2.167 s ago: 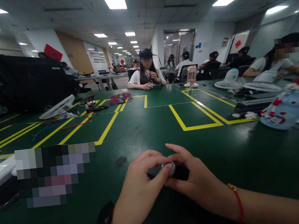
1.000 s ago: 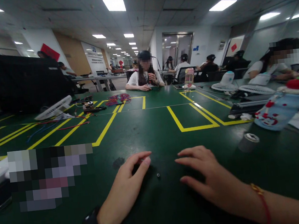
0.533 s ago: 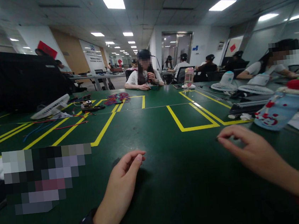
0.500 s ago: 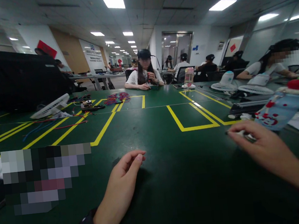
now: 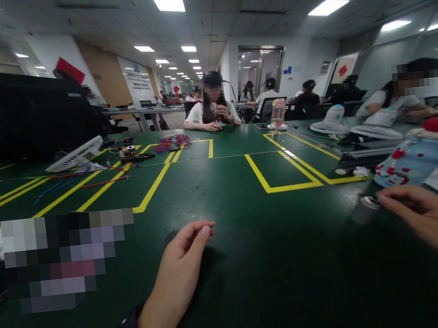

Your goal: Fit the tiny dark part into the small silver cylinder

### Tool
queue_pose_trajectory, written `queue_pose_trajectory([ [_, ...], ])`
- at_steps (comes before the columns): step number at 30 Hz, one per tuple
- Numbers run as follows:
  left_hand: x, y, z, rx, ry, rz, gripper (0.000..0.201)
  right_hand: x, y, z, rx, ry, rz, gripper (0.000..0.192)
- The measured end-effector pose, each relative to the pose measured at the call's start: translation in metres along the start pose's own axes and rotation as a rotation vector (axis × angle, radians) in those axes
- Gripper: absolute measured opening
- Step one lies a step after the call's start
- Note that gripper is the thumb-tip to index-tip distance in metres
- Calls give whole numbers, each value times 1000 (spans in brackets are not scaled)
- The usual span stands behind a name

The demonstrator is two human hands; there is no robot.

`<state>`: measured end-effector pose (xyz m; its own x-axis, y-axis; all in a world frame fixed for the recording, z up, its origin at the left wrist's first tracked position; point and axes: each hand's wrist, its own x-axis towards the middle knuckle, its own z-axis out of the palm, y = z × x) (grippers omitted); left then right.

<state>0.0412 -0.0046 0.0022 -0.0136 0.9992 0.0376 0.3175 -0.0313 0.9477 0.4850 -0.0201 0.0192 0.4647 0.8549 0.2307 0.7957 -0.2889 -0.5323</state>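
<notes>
Reaching right, the right hand (image 5: 434, 219) touches a small grey cylinder (image 5: 364, 209) on the green table (image 5: 276, 262) — fingertips at its top, seemingly not yet closed round it; left hand (image 5: 179, 275) rests loose, holding nothing.

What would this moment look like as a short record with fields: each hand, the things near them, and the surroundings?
left hand: left hand rests on the green table, fingers curled, holding nothing that shows
right hand: right hand at the right edge, fingertips at a small grey cylinder; grip unclear
near the cylinder: pale blue bottle with red marks lying just behind it
table markings: yellow lines
far side: person seated, bundle of coloured wires, white fan
</notes>
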Motion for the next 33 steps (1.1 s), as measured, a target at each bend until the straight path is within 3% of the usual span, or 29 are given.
queue_pose_trajectory([
  [7, 0, -2, 1, -36, 1, 0, 27, 2, 10, 4, -10, -15, -75, 55],
  [12, 0, 0, 1, -40, 12, 5, 27, -9, 0, 2, -110, -201, 1, 67],
  [15, 0, 0, 2, -31, 11, 7, 28, -23, -25, 11, -99, -187, -81, 65],
  [18, 1, -2, 3, -28, 13, 16, 29, -48, -72, 36, 43, -174, -407, 53],
  [20, 1, -4, 3, -27, 18, 29, 29, -70, -112, 58, 177, -256, -645, 45],
  [22, 1, -5, 3, -26, 21, 46, 29, -90, -148, 78, 300, -384, -780, 41],
  [26, -3, 1, 3, -5, 0, 88, 24, -113, -185, 104, 461, -548, -805, 39],
  [33, -12, 31, 15, 283, -163, 433, 11, -113, -176, 118, 612, -605, -642, 72],
])
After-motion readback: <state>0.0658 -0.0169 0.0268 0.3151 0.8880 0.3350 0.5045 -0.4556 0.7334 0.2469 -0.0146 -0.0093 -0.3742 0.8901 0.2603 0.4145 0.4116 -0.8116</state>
